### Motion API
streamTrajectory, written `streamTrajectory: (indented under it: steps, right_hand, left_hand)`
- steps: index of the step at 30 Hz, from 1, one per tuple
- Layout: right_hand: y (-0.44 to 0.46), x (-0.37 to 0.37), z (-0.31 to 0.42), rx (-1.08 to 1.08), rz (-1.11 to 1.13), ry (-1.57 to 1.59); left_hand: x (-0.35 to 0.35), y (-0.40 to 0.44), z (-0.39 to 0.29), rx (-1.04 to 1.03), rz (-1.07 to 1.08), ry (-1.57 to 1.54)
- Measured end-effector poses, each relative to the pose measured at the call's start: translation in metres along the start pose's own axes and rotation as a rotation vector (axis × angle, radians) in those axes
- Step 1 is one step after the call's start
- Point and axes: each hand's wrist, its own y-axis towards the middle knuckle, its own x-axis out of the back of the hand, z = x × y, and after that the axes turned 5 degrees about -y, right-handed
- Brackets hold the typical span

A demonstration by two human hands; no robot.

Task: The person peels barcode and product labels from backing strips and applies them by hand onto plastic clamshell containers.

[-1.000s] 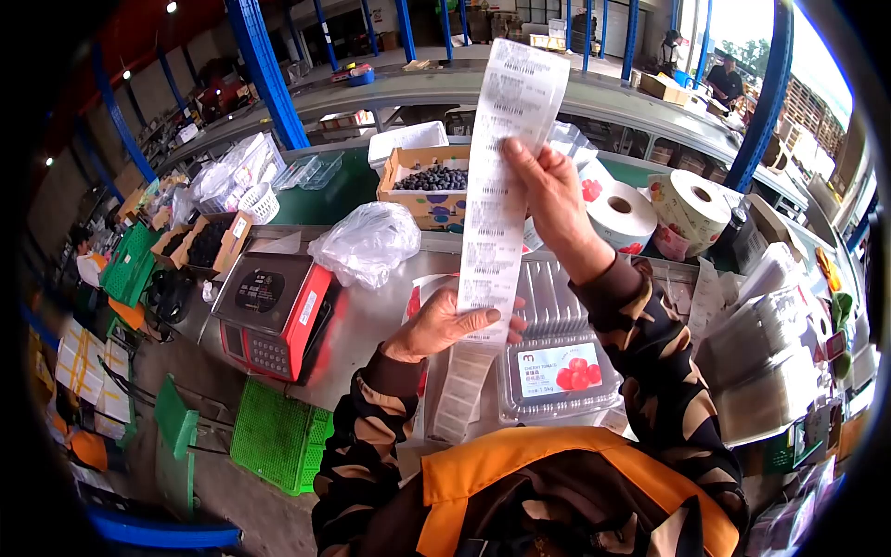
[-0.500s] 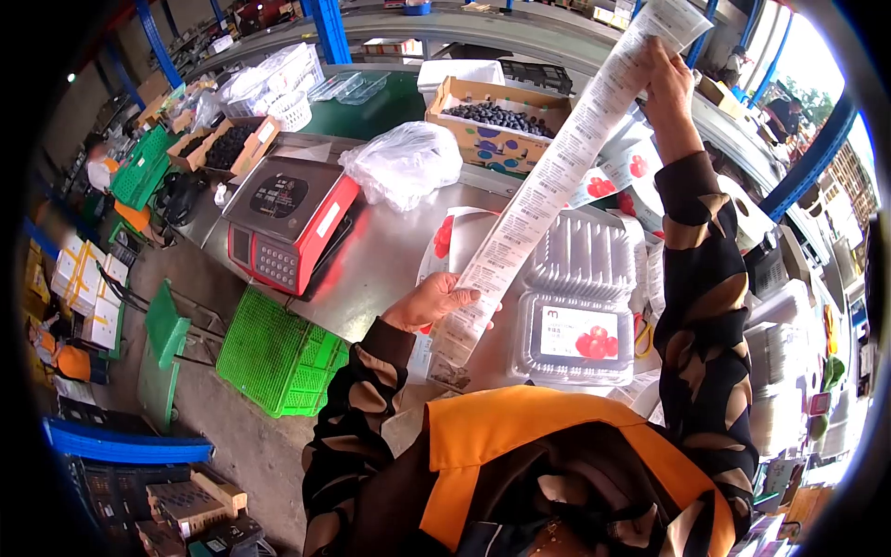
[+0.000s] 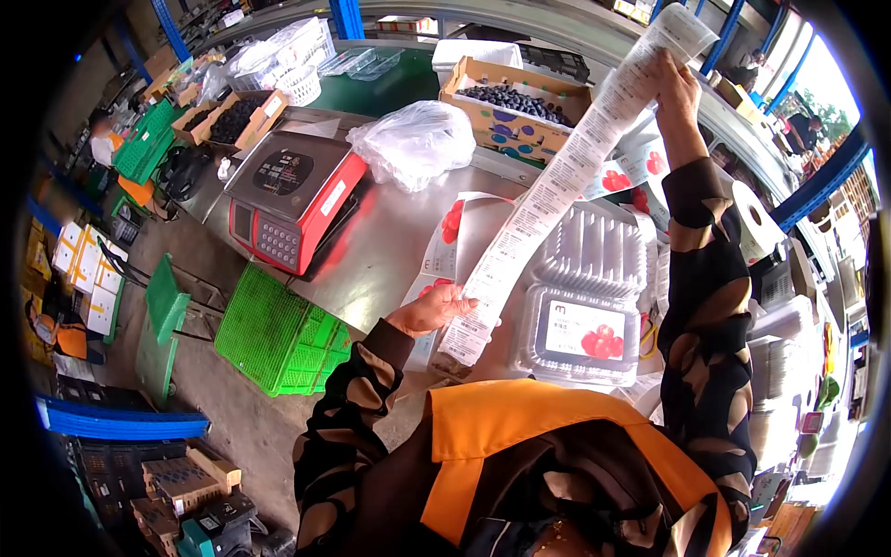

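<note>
A long strip of printed labels runs slantwise between my two hands. My left hand pinches its lower end, thumb on top. Up at the far right, my right hand grips the upper end, where the strip curls over. Beneath and right of the strip lies an open clear plastic clamshell box; its lid carries a white label with red fruit. Larger labels with red fruit lie on the metal table left of the strip, partly behind my left hand.
A red digital scale stands on the metal table, beside a crumpled clear plastic bag. Behind are a carton of dark berries and white baskets. A green crate sits below the table edge. Stacked clear containers stand right.
Both hands keep hold of the label strip. My right hand has shifted slightly right and down, and the strip bows a little more. The whole view has tilted slightly.
</note>
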Motion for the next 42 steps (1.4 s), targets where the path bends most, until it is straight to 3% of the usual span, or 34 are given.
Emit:
streamTrajectory:
  steps: [2,4,5,7,9,11,13,15,18,22,25,28,31,35,36,39,41,42]
  right_hand:
    - [-0.006,-0.011,-0.012,-0.049,0.091,0.014]
    - [-0.017,-0.022,-0.03,-0.049,0.339,-0.29]
    - [-0.022,-0.028,-0.047,0.026,0.37,-0.594]
    - [-0.047,-0.03,-0.101,0.321,0.235,-0.916]
    - [-0.126,-0.021,-0.061,0.113,0.521,-0.528]
    - [-0.192,-0.002,-0.037,-0.291,0.75,-0.309]
    - [-0.246,0.021,-0.03,-0.447,0.862,-0.138]
    - [-0.282,0.036,-0.038,-0.508,0.812,0.104]
    - [-0.304,0.05,-0.035,-0.4,0.664,0.281]
    - [-0.304,0.066,-0.022,-0.292,0.606,0.138]
    - [-0.302,0.077,-0.003,-0.257,0.583,-0.174]
    - [-0.298,0.084,0.003,0.007,0.593,-0.567]
    - [-0.3,0.094,0.001,0.387,0.542,-0.754]
    - [-0.304,0.105,-0.01,0.596,0.474,-0.791]
    - [-0.3,0.108,-0.009,0.573,0.495,-0.732]
    - [-0.28,0.12,-0.046,-0.293,0.236,-0.073]
    - [-0.226,0.143,-0.088,-0.345,0.078,-0.152]
    - [-0.205,0.161,-0.116,-0.348,0.13,-0.412]
  left_hand:
    - [-0.017,-0.001,-0.006,0.0,0.033,-0.17]
    - [-0.032,0.002,-0.019,-0.08,0.011,-0.288]
    - [-0.04,0.004,-0.026,-0.121,0.004,-0.345]
    - [-0.054,0.018,-0.041,-0.306,-0.135,-0.343]
    - [-0.058,0.033,-0.051,-0.481,-0.237,-0.244]
    - [-0.063,0.043,-0.062,-0.553,-0.286,-0.229]
    - [-0.063,0.054,-0.064,-0.581,-0.31,-0.185]
    - [-0.067,0.062,-0.065,-0.576,-0.27,-0.146]
    - [-0.073,0.077,-0.057,-0.523,-0.272,-0.136]
    - [-0.089,0.09,-0.052,-0.446,-0.253,-0.144]
    - [-0.087,0.096,-0.043,-0.369,-0.202,-0.128]
    - [-0.09,0.101,-0.036,-0.303,-0.203,-0.098]
    - [-0.089,0.106,-0.023,-0.275,-0.183,-0.101]
    - [-0.086,0.115,-0.002,-0.24,-0.206,-0.14]
    - [-0.084,0.118,0.0,-0.254,-0.259,-0.195]
    - [-0.064,0.133,0.005,-0.305,-0.482,-0.273]
    - [-0.056,0.13,-0.009,-0.216,-0.51,-0.371]
    - [-0.057,0.128,-0.015,-0.189,-0.473,-0.399]
